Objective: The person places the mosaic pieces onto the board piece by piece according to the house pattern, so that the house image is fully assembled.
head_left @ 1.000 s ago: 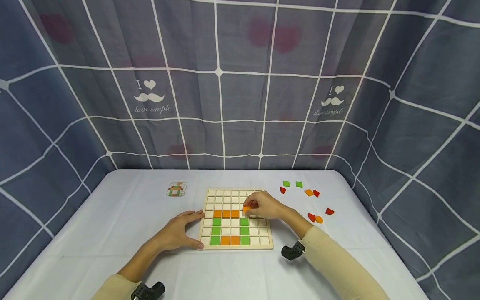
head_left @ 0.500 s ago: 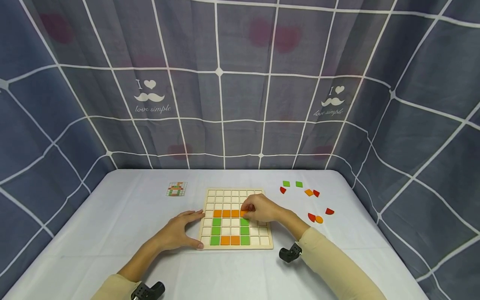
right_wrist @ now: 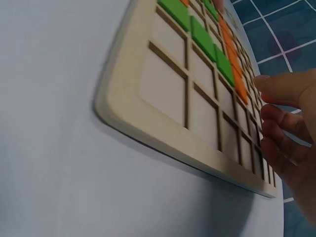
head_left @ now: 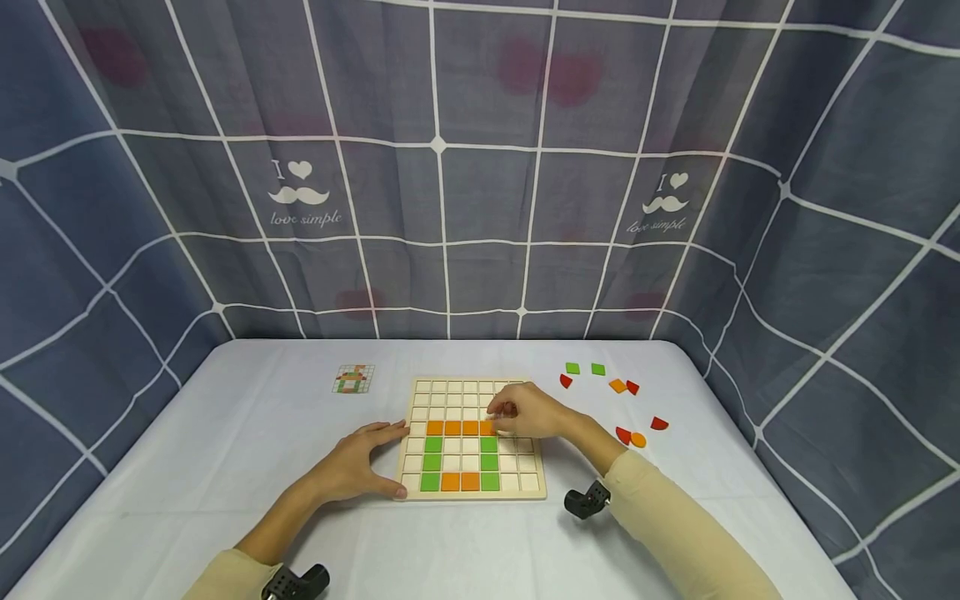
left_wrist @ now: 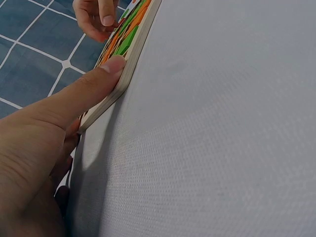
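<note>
A wooden grid board (head_left: 528, 482) lies in front of me. Set in its cells are green square tiles (head_left: 489, 462) in two columns, and orange square tiles (head_left: 452, 427) in two rows. My left hand (head_left: 341, 471) rests against the board's left side, fingers spread; in the left wrist view its thumb (left_wrist: 101, 74) presses on the wooden rim. Just above the orange tile (head_left: 487, 427) at the right end of the upper row is my right hand (head_left: 534, 410). In the right wrist view its loosely bent fingers (right_wrist: 284, 123) hold nothing and stand apart from that tile.
A small pattern card (head_left: 352, 378) lies behind the board at left. Loose pieces are scattered at right: green squares (head_left: 597, 368), red wedges (head_left: 659, 423), an orange square (head_left: 617, 385) and an orange disc (head_left: 638, 440). A grid-patterned curtain (head_left: 480, 192) rises behind the white table (head_left: 187, 433).
My right hand has lowered an orange tile into the upper row's right end, let it go and lifted back slightly. The left hand has stayed at the board.
</note>
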Tool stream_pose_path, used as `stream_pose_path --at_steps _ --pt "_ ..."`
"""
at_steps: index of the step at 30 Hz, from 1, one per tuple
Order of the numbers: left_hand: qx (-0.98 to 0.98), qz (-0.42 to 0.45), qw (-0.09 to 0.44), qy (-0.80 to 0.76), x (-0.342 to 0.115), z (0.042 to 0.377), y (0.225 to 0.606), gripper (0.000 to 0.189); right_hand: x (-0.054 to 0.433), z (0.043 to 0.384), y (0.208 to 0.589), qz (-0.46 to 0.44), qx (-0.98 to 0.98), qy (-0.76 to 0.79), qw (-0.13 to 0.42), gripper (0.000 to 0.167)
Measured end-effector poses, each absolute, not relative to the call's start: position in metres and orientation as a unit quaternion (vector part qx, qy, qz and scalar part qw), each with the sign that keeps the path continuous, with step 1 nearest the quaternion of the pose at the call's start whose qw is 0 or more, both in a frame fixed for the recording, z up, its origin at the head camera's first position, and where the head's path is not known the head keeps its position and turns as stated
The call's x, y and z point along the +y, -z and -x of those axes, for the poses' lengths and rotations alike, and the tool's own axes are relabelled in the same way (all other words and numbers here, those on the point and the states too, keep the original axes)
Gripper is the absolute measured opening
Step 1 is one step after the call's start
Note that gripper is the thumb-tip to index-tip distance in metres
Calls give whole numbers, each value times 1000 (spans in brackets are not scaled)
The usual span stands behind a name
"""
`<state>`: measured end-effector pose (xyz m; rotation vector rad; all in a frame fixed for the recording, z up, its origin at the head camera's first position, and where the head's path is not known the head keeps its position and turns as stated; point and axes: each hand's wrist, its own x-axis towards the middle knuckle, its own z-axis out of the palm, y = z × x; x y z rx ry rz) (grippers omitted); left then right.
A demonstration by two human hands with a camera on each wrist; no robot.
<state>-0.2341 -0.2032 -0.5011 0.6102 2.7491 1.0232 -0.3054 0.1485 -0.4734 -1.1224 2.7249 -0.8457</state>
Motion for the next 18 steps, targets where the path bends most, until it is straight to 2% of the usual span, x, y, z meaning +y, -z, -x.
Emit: stream_pose_path --at_steps 7,18 --pt "916 -203 73 -339 -203 234 501 104 168 313 449 338 891 301 43 20" --pt "914 -202 76 -343 -203 233 500 103 217 335 420 258 920 294 0 25"
